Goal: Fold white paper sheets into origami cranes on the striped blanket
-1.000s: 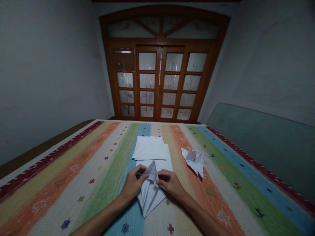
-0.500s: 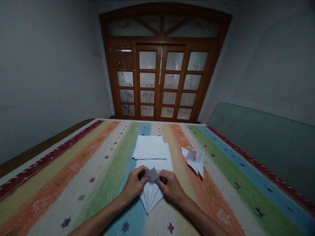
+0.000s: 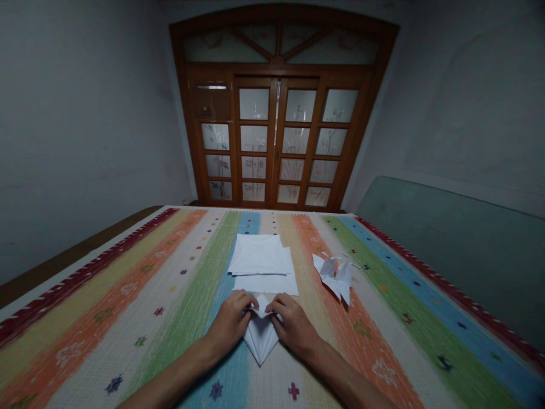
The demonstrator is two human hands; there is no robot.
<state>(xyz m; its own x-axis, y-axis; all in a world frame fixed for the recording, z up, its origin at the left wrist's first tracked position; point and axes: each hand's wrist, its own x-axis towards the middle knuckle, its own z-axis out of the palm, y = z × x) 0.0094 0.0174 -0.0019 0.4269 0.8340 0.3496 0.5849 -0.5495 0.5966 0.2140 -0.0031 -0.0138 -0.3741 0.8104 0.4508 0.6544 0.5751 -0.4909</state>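
Striped woven cover: spreads under everything, in bands of red, orange, green, blue and cream with small stitched motifs.

Left hand: lower middle of the cover, palm down, with the forearm running in low from the bottom left corner of the view. Its fingers curve closed over the left side of the paper's top end and appear to have hold of it; the exact grip is partly hidden.

Folded white paper: lower middle of the cover, between the hands, its point aimed at the wearer. Creases run down to the point, and a small flap rises at the top. Done so far: a tight pointed shape. Left: it has no neck or wings like the crane nearby.

White paper sheets: a flat stack near the cover's middle, just beyond the hands, showing no folds. A wider sheet lies under its near side.

Right hand: palm down, mirroring the left, with the forearm coming from the bottom right. Its fingers are bent closed on the paper's right top edge, apparently holding it.

Paper crane: right of the sheets, lying tilted on the cover, well apart from the hands.
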